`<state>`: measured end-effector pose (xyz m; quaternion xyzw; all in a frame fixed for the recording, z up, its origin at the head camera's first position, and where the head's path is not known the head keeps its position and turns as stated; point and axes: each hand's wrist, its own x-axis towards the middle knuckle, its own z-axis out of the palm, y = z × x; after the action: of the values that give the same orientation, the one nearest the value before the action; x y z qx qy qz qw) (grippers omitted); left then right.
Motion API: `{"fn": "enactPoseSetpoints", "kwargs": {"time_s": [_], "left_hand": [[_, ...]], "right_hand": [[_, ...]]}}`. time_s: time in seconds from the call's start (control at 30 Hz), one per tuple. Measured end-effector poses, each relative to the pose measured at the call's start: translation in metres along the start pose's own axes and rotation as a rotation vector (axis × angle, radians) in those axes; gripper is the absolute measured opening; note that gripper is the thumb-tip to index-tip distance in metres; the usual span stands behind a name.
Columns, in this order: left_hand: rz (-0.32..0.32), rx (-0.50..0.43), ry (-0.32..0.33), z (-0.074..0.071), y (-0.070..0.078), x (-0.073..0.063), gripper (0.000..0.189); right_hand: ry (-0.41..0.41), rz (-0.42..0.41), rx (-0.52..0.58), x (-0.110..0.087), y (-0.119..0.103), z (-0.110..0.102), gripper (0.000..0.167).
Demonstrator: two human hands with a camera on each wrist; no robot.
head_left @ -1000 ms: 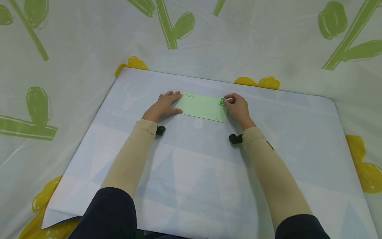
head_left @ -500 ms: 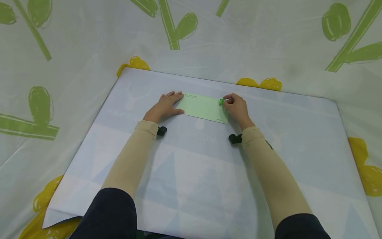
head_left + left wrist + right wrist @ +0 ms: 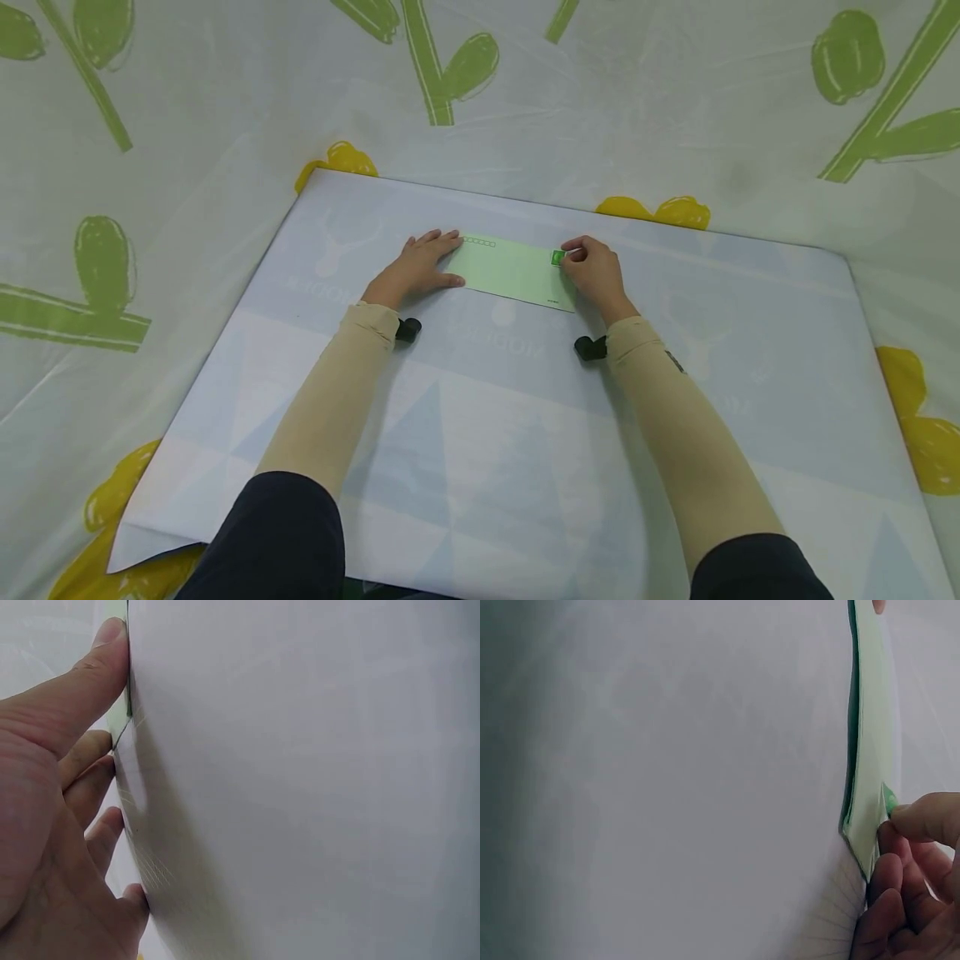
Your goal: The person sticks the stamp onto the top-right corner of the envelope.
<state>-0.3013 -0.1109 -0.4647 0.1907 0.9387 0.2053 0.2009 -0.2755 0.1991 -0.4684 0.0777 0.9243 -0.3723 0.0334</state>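
Head view shows a pale, patterned tabletop [image 3: 510, 467] carrying, near its far edge, a light green envelope [image 3: 512, 273] that lies flat. Being paper, it should be light and bendy, likely to skid on the smooth surface, so it is best steadied flat at one end. The left hand [image 3: 415, 268] rests on its left end, fingers spread and thumb apart. At the opposite end, the right hand [image 3: 596, 271] has thumb and forefinger clamped on a green stamp [image 3: 558, 258] at the envelope's upper right corner. So thin a piece probably creases easily; its outer edge seems the place to pinch. Whether its whole underside touches the envelope, I cannot tell. Compared with a second ago, the stamp sits slightly farther in from the right edge; the left hand holds the same place.
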Motion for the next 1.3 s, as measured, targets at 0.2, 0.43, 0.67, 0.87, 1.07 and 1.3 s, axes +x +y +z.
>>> {"fn": "enactPoseSetpoints", "kwargs": {"time_s": [0.2,0.43,0.67,0.87,1.07,1.3], "left_hand": [[-0.003,-0.001,0.001,0.0001,-0.0001,-0.0005,0.086],[-0.005,-0.004,0.005,0.0003,0.0000,-0.0010,0.086],[-0.021,0.002,0.003,0.0002,0.0024,-0.0019,0.086],[-0.022,0.006,0.001,-0.0003,0.0028,-0.0025,0.086],[-0.015,0.005,0.006,0.0003,0.0020,-0.0014,0.086],[-0.009,0.007,0.006,-0.0005,0.0022,-0.0016,0.086]], "right_hand": [[-0.008,-0.009,-0.036,0.0007,-0.0006,0.0007,0.027],[-0.005,-0.013,-0.053,0.0004,-0.0021,0.0007,0.027],[-0.018,-0.012,-0.075,0.0005,-0.0027,0.0014,0.027],[-0.018,-0.017,-0.080,0.0008,-0.0018,0.0021,0.027],[-0.015,-0.023,-0.083,0.0001,-0.0015,0.0018,0.027],[-0.012,-0.029,-0.072,-0.0007,-0.0025,0.0013,0.027]]}}
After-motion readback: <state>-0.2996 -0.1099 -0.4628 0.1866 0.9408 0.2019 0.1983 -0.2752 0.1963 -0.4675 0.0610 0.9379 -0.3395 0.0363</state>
